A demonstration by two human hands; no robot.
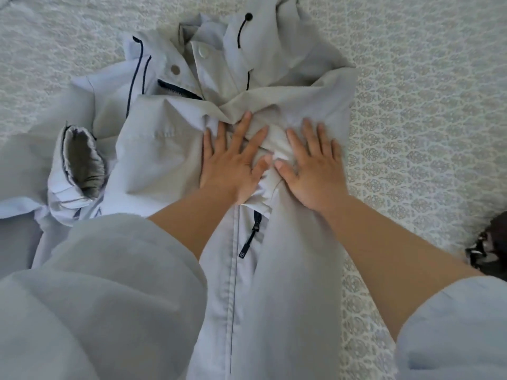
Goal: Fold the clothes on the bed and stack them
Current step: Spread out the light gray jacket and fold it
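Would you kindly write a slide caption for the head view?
Both hands, left hand and right hand, press flat on a pale jacket spread over the patterned bedspread.

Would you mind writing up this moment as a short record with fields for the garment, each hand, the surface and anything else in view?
garment: pale grey jacket with dark zips and drawcords, lying front-up, partly folded, wrinkled at the chest
left hand: left hand flat, fingers spread, pressing on the jacket's middle
right hand: right hand flat beside it, also pressing on the jacket
sleeve cuff: elastic cuff lying open at the left
surface: patterned bedspread
other: dark object at the right edge, unclear what
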